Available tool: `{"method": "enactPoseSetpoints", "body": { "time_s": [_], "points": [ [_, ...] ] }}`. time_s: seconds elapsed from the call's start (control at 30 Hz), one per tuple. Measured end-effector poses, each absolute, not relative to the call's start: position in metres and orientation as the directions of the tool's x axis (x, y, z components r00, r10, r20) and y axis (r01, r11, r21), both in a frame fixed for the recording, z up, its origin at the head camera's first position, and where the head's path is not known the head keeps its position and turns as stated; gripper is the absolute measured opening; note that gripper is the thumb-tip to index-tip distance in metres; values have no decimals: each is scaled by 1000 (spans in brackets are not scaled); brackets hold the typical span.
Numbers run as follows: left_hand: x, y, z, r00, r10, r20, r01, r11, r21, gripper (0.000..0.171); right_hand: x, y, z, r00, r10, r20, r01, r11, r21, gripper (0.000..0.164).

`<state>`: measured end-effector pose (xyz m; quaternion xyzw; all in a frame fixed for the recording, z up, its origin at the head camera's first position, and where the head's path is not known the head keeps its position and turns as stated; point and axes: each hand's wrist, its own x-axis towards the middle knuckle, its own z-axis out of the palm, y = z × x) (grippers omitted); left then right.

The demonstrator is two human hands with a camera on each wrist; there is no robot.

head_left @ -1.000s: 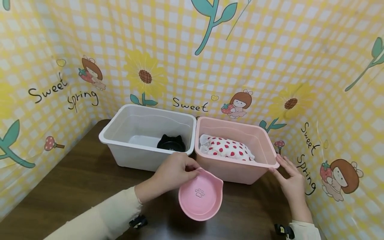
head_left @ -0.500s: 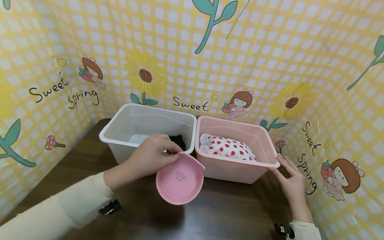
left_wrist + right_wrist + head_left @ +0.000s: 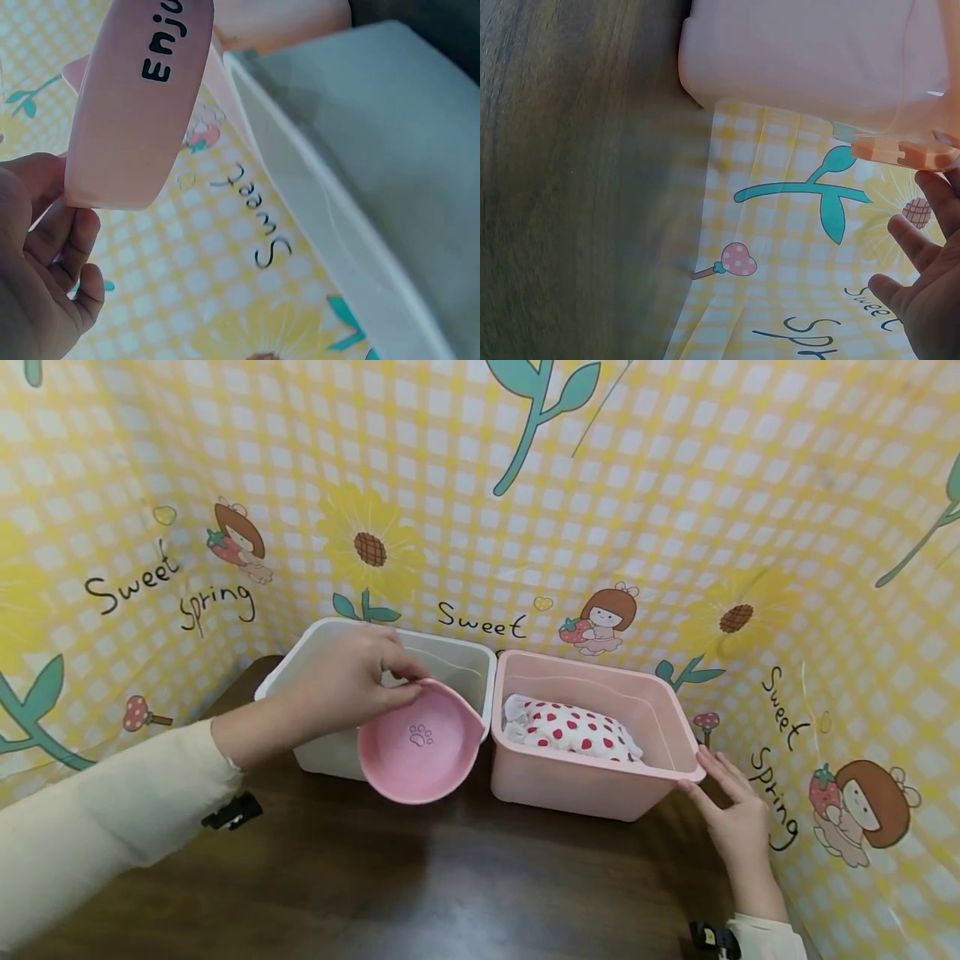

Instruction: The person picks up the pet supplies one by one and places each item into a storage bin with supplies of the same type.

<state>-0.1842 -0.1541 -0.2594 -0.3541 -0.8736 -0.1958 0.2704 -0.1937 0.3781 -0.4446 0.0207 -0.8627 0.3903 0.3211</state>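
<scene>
My left hand [image 3: 352,677] pinches the rim of a pink pet bowl [image 3: 420,747] with pointed ears and a paw print inside. The bowl hangs tilted in front of the white bin [image 3: 330,758], partly covering it. In the left wrist view, thumb and fingers hold the bowl [image 3: 139,112] by its edge, and black lettering shows on its side. My right hand [image 3: 735,818] touches the right front corner of the pink bin [image 3: 570,789], its fingers fairly straight. A white cloth bundle with red strawberries [image 3: 577,731] lies inside that bin.
Both bins stand side by side on a dark wooden table [image 3: 480,893]. Behind them and at the sides hangs a yellow checked cloth [image 3: 465,510] with flowers and cartoon figures. The white bin's inside is mostly hidden by my left hand and the bowl.
My left hand has carried the pink bowl up and left, from before the gap between the bins to the white bin. The black bowl inside is now hidden. My right hand stays put.
</scene>
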Motion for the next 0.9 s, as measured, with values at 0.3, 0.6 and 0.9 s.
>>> {"method": "enactPoseSetpoints", "body": {
  "time_s": [0.3, 0.6, 0.9],
  "points": [
    [-204, -170, -227, -661, 522, 540, 694, 698, 175, 10, -193, 377, -444, -791, 215, 572, -290, 692, -661, 51],
    [-240, -196, -217, -709, 498, 500, 628, 768, 126, 11, -192, 378, -443, -789, 209, 577, -298, 692, -658, 52],
    [-274, -219, -223, -741, 488, 460, 577, 814, 66, 10, -193, 378, -444, -796, 206, 569, -302, 680, -668, 52]
  ]
}}
